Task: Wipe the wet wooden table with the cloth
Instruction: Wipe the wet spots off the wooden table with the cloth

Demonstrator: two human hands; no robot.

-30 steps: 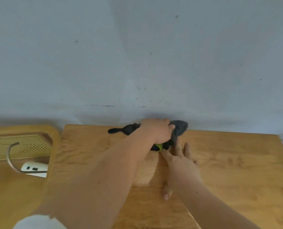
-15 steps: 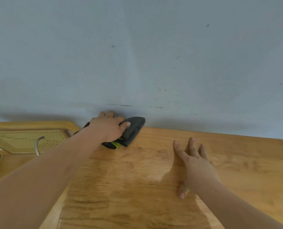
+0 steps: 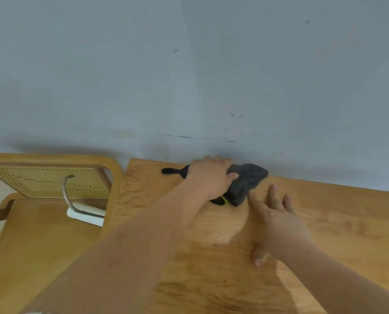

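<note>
A dark grey cloth (image 3: 248, 181) with a black tail and a small yellow-green tag lies bunched at the far edge of the wooden table (image 3: 336, 223), against the wall. My left hand (image 3: 211, 177) lies over the cloth's left part, with fingers curled over its far side and the thumb on top, and holds it down on the wood. My right hand (image 3: 277, 220) rests flat on the table just right of and nearer than the cloth, fingers spread, index tip almost at the cloth's near corner. The wood near my arms looks darker and streaked.
A pale grey wall (image 3: 189, 87) rises straight from the table's far edge. Left of the table stands a wooden chair (image 3: 112, 168) with a woven cane back; a white power strip (image 3: 87, 215) and a grey cable (image 3: 65, 191) lie by it.
My left hand swept the cloth left along the far edge, then back right, and it now sits close to my right hand. My right hand stayed flat on the table.
</note>
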